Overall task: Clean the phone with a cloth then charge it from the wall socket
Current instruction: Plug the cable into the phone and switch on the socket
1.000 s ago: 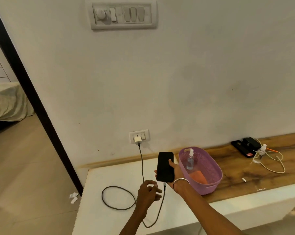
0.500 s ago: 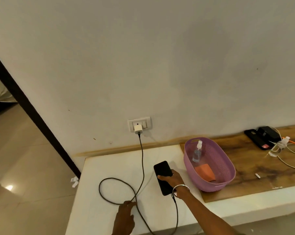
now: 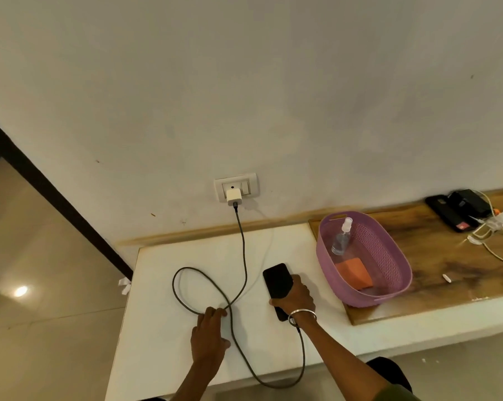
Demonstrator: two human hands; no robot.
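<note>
A black phone (image 3: 276, 282) lies flat on the white table (image 3: 169, 261), screen dark. My right hand (image 3: 296, 296) grips its near half. A dark cable (image 3: 243, 247) runs from the white charger (image 3: 234, 197) in the wall socket (image 3: 236, 186), loops over the table and reaches the phone's near end under my wrist. My left hand (image 3: 209, 334) rests flat on the table, fingertips touching the cable loop. An orange cloth (image 3: 354, 272) lies inside the purple basket (image 3: 400, 273), to the right of the phone.
A clear spray bottle (image 3: 342, 237) stands in the basket. On the wooden counter (image 3: 447, 264) at the right lie black devices (image 3: 458, 208) and tangled white cables (image 3: 493, 230). A dark door frame (image 3: 42, 186) and tiled floor are at the left.
The phone went from held up in my right hand to lying flat on the table. My left hand dropped from the phone's plug to the cable loop. The camera tilted downward.
</note>
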